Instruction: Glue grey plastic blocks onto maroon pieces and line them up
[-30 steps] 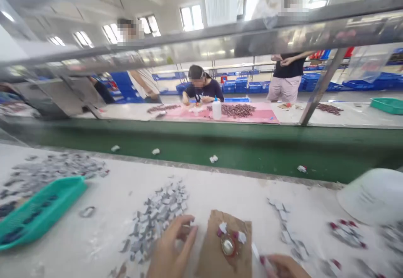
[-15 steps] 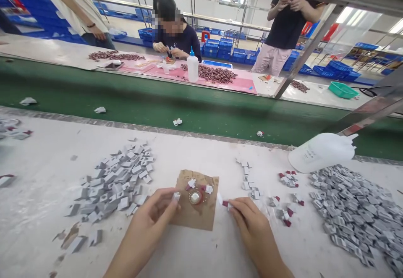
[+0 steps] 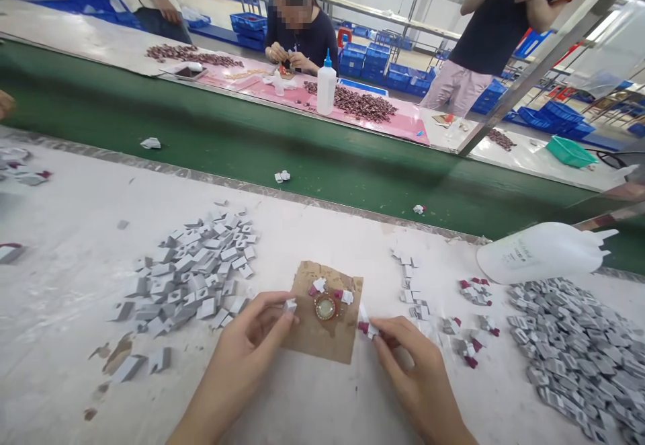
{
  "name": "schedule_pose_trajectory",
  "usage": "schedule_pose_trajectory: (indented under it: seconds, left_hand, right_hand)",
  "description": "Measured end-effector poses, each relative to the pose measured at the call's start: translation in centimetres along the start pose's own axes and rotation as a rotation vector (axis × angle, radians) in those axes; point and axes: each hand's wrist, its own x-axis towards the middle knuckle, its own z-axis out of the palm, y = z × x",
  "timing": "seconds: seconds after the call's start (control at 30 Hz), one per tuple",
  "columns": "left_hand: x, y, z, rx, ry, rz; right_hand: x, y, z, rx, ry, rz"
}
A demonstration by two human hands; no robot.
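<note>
White pieces slid leftward along the belt.

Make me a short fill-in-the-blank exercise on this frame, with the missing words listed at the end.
1. The piece of cardboard between the left hand and the right hand is ____ in color.
2. Of those hands, the ____ one is nearer the big white bottle on the near table.
3. The upright bottle on the far table has a ____ cap.
4. The long strip between those tables is colored ____.
Missing words: brown; right; blue; green.
</note>
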Motion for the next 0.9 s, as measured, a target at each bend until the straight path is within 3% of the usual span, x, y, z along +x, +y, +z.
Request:
schedule_pose_trajectory:
  seconds: [0.1,0.27,0.5,0.7,0.8,0.9]
  left_hand:
    - [-0.1,0.3,0.2,-0.079,-0.053,-0.01]
    - [-0.2,0.9,0.5,-0.157,-0.061,-0.004]
    - [-0.2,1.9,0.5,-0.205,-0.133,0.021]
    - [0.5,2.5,0.4,-0.138,-0.094,0.041]
    - [0.6,3.1,0.5,-0.135,-0.1,0.056]
    - [0.6,4.3,1.0,-0.164,-0.167,0.056]
  right_hand:
    - [1.4,-2.1,1.6,0.092,0.047,0.006]
    - [3.6,-4.3,3.1,0.099,-0.034,-0.035]
    - [4.5,-4.7,3.0,0.052,-0.068,-0.02]
    - [4.9,-5.1,2.9,0.036,-0.087,-0.003]
    - [5.1,-5.4,2.5,0.135,-0.062,0.056]
    - [5.3,-5.6,2.0,0.377,-0.017,0.189]
